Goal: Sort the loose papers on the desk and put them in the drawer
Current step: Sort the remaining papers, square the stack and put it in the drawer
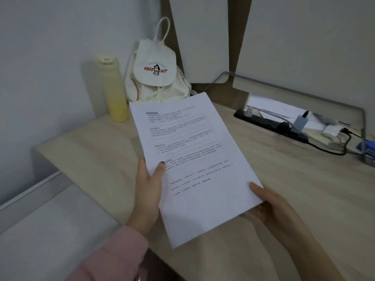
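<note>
From the head view, my left hand (149, 191) grips the printed papers (192, 165) along their left edge, thumb on top, while my right hand (272, 207) pinches the lower right corner. The papers are held above the desk (91, 159), tilted. A yellow bottle (112, 90) and a white bag (156, 74) stand behind them.

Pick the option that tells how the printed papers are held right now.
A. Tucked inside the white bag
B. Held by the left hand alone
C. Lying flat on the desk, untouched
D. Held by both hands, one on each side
D: the left hand pinches the left edge of the papers with its thumb on top, and the right hand grips the lower right corner.
</note>
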`<action>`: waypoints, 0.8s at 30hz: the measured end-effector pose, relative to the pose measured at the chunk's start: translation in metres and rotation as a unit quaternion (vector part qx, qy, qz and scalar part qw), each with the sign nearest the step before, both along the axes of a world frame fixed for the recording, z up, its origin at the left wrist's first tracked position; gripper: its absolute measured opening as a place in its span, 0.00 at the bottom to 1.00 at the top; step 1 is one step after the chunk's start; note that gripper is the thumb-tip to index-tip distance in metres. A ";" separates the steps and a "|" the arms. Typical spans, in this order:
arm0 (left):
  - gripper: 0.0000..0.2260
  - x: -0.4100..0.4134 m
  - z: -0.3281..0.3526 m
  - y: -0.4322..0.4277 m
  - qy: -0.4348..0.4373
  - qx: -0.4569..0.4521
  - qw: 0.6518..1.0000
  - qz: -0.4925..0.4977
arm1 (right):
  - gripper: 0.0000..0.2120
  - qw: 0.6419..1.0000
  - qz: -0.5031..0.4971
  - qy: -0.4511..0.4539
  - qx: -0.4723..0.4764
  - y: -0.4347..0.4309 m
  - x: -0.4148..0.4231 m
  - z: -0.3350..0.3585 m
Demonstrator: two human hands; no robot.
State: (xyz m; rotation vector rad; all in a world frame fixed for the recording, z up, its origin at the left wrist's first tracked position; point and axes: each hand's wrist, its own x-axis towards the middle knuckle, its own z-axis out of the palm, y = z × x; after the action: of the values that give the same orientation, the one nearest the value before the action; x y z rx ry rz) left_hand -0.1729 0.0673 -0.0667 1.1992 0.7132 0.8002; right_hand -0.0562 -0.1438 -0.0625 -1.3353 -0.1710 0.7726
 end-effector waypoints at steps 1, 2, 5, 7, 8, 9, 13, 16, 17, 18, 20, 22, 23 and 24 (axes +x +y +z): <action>0.12 -0.007 0.002 0.005 -0.005 0.002 1.000 0.000 | 0.14 1.000 0.013 -0.018 -0.017 0.004 0.000 0.001; 0.11 -0.015 0.005 0.010 -0.011 0.003 1.000 -0.001 | 0.14 0.998 0.024 -0.042 -0.036 0.010 -0.001 0.003; 0.13 -0.043 0.010 0.026 -0.026 0.013 0.999 -0.024 | 0.12 0.990 0.082 -0.096 -0.066 0.034 -0.007 0.013; 0.13 -0.064 0.012 0.037 -0.016 0.020 0.998 -0.051 | 0.11 0.985 0.124 -0.108 -0.056 0.057 -0.017 0.019; 0.13 -0.075 0.011 0.043 -0.002 0.021 0.998 -0.055 | 0.11 0.983 0.135 -0.114 -0.046 0.069 -0.025 0.020; 0.13 -0.087 0.011 0.050 0.013 0.020 0.998 -0.053 | 0.11 0.982 0.136 -0.126 -0.039 0.082 -0.035 0.020; 0.15 -0.144 0.013 0.080 0.065 0.007 0.997 -0.042 | 0.07 0.970 0.113 -0.214 -0.032 0.131 -0.087 0.005; 0.13 -0.193 0.016 0.101 0.109 -0.005 0.994 -0.014 | 0.07 0.965 0.137 -0.222 -0.020 0.162 -0.132 -0.011; 0.13 -0.208 0.015 0.107 0.127 -0.008 0.992 -0.003 | 0.08 0.965 0.150 -0.214 -0.020 0.171 -0.146 -0.015; 0.13 -0.225 0.012 0.114 0.145 -0.010 0.989 0.007 | 0.08 0.964 0.165 -0.206 -0.024 0.179 -0.160 -0.021; 0.13 -0.255 0.008 0.122 0.184 -0.014 0.983 0.018 | 0.08 0.962 0.200 -0.184 -0.038 0.191 -0.186 -0.033; 0.12 -0.283 0.004 0.129 0.214 -0.013 0.977 0.007 | 0.11 0.955 0.247 -0.154 -0.049 0.198 -0.210 -0.043; 0.12 -0.296 0.002 0.131 0.229 -0.009 0.973 -0.004 | 0.12 0.950 0.279 -0.131 -0.051 0.201 -0.220 -0.047; 0.13 -0.309 0.000 0.133 0.243 -0.007 0.970 -0.013 | 0.13 0.942 0.317 -0.097 -0.051 0.203 -0.228 -0.053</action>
State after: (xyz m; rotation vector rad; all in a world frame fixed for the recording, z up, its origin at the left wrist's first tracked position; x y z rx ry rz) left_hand -0.4815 0.2003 -0.0670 1.4050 1.0969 0.4770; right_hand -0.2841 0.0593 -0.1154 -1.4695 -0.7539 1.1976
